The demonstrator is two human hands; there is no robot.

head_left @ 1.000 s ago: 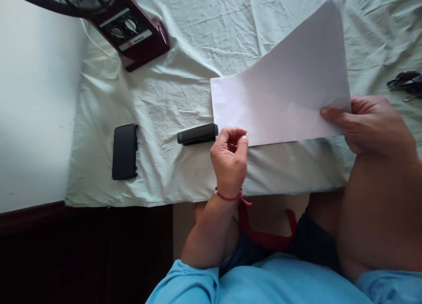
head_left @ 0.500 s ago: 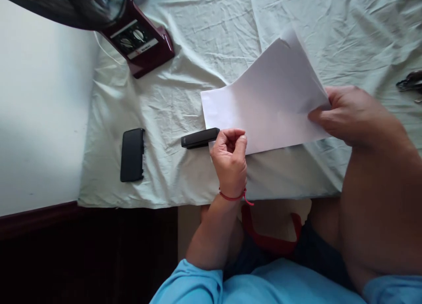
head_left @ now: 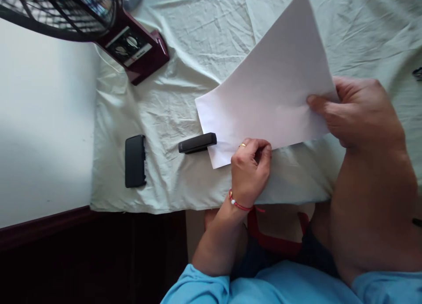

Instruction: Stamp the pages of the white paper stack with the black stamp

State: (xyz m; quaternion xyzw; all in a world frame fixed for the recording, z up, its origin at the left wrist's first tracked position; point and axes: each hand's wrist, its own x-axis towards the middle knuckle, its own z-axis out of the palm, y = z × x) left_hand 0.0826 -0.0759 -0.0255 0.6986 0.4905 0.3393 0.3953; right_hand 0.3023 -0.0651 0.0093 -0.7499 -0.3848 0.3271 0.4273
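While your right hand (head_left: 361, 112) pinches the right edge of the white paper (head_left: 268, 82), thumb on top, the sheet slants up off the pale green cloth (head_left: 184, 88). Your left hand (head_left: 251, 172) (red bracelet at the wrist) curls its fingers onto the sheet's near edge. A black stapler (head_left: 197, 143) lies touching the paper's lower left corner, with a black phone (head_left: 135, 161) farther left and a maroon fan base (head_left: 136, 46) beyond.
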